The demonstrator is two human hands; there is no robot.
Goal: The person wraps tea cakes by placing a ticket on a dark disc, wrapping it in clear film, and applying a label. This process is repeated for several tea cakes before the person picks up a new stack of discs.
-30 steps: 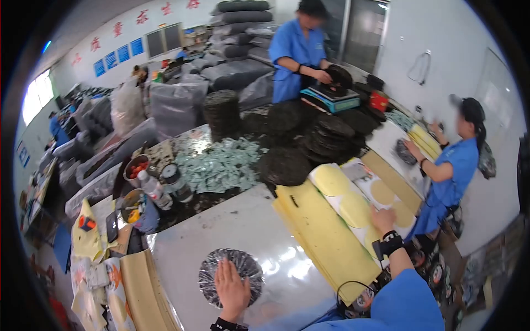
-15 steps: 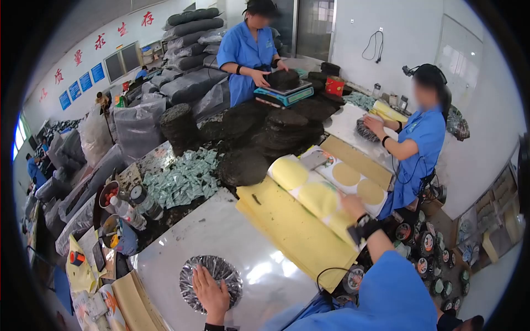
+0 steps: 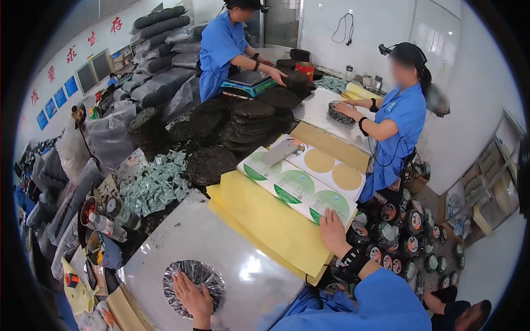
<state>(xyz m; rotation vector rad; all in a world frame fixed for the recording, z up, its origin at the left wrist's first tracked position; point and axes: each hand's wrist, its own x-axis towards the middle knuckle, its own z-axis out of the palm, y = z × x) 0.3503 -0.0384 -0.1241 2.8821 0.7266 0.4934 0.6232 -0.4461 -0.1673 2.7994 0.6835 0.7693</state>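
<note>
My left hand lies open, fingers stretched out, on a dark round cake wrapped in shiny clear film, which rests flat on the smooth pale worktop. My right hand is at the near right end of a sheet of green-and-white round labels, its fingers extended over the edge. Beneath that sheet is a stack of yellow paper. Another label sheet with tan circles lies just beyond, with a grey flat block at its left end.
Piles of dark round cakes and a heap of small green packets lie ahead. One co-worker stands at a scale; another presses a wrapped cake. Several labelled wrapped cakes sit low at right. A bottle stands left.
The label sheet by my right hand showed yellow circles and now shows green print. My left hand stays on the wrapped cake. The co-worker at the scale has moved a dark cake off it.
</note>
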